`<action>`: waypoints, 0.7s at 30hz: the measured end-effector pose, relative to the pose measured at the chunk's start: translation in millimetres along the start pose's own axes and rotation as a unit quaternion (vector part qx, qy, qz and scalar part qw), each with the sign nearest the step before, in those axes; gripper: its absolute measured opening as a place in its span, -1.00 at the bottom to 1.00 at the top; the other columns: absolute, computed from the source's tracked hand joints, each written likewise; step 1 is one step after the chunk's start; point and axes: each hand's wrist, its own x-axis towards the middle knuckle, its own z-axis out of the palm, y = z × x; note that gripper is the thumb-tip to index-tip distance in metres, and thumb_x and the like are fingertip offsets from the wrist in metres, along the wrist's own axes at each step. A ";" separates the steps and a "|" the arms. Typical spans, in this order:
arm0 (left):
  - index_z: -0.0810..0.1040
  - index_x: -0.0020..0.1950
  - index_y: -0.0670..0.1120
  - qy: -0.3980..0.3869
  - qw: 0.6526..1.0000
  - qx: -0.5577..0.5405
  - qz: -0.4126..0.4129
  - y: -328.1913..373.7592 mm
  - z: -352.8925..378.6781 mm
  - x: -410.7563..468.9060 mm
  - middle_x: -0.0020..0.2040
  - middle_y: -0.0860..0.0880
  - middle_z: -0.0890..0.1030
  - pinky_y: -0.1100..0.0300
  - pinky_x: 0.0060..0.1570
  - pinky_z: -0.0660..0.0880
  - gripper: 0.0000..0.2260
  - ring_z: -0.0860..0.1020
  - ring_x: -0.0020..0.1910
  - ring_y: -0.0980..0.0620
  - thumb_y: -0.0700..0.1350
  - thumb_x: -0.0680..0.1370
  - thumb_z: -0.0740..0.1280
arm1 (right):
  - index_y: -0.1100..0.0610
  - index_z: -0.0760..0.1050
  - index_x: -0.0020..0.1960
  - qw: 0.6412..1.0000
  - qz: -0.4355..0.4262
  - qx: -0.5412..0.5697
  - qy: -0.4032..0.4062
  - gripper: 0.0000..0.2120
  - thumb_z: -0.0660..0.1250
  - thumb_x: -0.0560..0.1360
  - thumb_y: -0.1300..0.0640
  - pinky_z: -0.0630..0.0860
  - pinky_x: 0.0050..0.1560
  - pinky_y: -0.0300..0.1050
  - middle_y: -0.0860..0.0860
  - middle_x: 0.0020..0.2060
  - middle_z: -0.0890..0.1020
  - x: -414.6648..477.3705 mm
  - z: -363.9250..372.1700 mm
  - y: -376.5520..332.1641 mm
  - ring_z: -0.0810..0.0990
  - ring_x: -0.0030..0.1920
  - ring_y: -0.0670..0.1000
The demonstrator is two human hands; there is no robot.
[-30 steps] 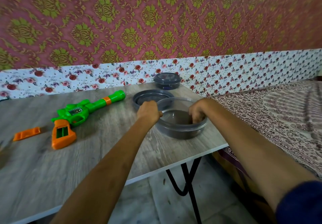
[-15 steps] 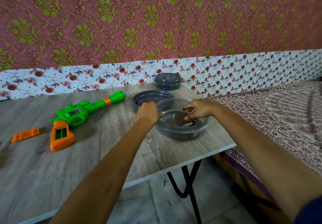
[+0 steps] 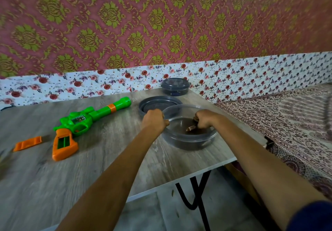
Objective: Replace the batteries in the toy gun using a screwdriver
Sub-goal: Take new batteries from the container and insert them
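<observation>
Left hand (image 3: pixel 154 122) grips the left rim of the clear bowl (image 3: pixel 190 141) on the worktop (image 3: pixel 107 158). Right hand (image 3: pixel 206 121) curls inside the bowl beside a battery (image 3: pixel 191 128); whether it holds anything, I cannot tell. The toy gun (image 3: pixel 80 122) lies left of the bowl.

Dark blue sleeve (image 3: pixel 312 216), bare forearms (image 3: pixel 107 176)

Both forearms were bare and reached forward, with a dark blue sleeve (image 3: pixel 312 216) at the right upper arm. Left hand (image 3: pixel 154 121) was fisted, knuckles up, fingers curled over the left rim of the clear tub (image 3: pixel 188 141). Right hand (image 3: pixel 206 121) dipped inside the tub, wrist bent down, fingers curled. Couldn't tell if it pinched anything.
</observation>
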 end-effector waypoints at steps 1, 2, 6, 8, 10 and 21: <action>0.63 -0.09 -0.22 0.005 1.000 -0.003 0.005 -0.8 0.7 0.2 -0.15 -0.17 0.64 0.07 -0.09 0.56 -0.80 0.60 -0.15 -0.09 -0.07 0.48 0.37 | 0.20 0.43 0.21 1.000 -0.002 0.009 -0.001 -0.71 0.26 0.49 0.23 0.46 0.11 -0.11 0.11 0.10 0.52 1.6 0.1 0.0 0.51 0.11 0.08; 0.64 -0.07 -0.22 0.009 1.000 -0.004 0.010 -1.3 1.2 -0.1 -0.12 -0.18 0.65 0.05 -0.07 0.57 -0.79 0.60 -0.13 -0.10 -0.07 0.48 0.38 | 0.19 0.43 0.22 1.000 -0.006 0.022 -0.005 -0.70 0.26 0.49 0.23 0.47 0.14 -0.08 0.11 0.11 0.52 2.5 0.3 -0.2 0.51 0.12 0.08; 0.65 -0.04 -0.20 0.020 1.000 -0.002 0.020 -2.7 2.7 -0.2 -0.11 -0.17 0.66 0.07 -0.07 0.58 -0.79 0.61 -0.14 -0.08 -0.06 0.49 0.38 | 0.12 0.49 0.19 0.998 -0.033 0.052 -0.006 -0.72 0.26 0.49 0.26 0.47 0.18 -0.03 0.10 0.10 0.56 6.0 2.2 0.8 0.52 0.08 0.07; 0.65 -0.03 -0.20 0.021 1.000 -0.005 0.020 -2.8 2.6 -0.3 -0.11 -0.16 0.66 0.07 -0.06 0.59 -0.79 0.61 -0.15 -0.07 -0.07 0.49 0.38 | 0.10 0.50 0.15 0.998 -0.055 0.038 -0.007 -0.74 0.26 0.49 0.26 0.47 0.14 -0.05 0.09 0.09 0.57 5.8 1.8 0.4 0.53 0.07 0.07; 0.65 -0.05 -0.20 0.022 1.000 -0.007 0.020 -2.6 2.6 -0.3 -0.10 -0.17 0.66 0.07 -0.06 0.59 -0.80 0.61 -0.14 -0.07 -0.07 0.49 0.38 | 0.07 0.49 0.18 0.996 -0.074 0.029 -0.032 -0.70 0.26 0.48 0.27 0.45 0.10 -0.08 0.07 0.11 0.56 3.3 -1.1 -2.2 0.52 0.08 0.06; 0.63 0.05 -0.20 0.021 0.999 -0.022 0.018 -3.3 1.8 -2.3 0.00 -0.17 0.65 0.07 0.00 0.58 -0.76 0.61 -0.08 -0.07 -0.06 0.51 0.37 | 0.02 0.45 0.25 0.986 -0.132 0.022 -0.095 -0.59 0.27 0.44 0.30 0.42 0.28 0.01 0.03 0.18 0.54 0.9 0.3 -19.7 0.51 0.16 0.04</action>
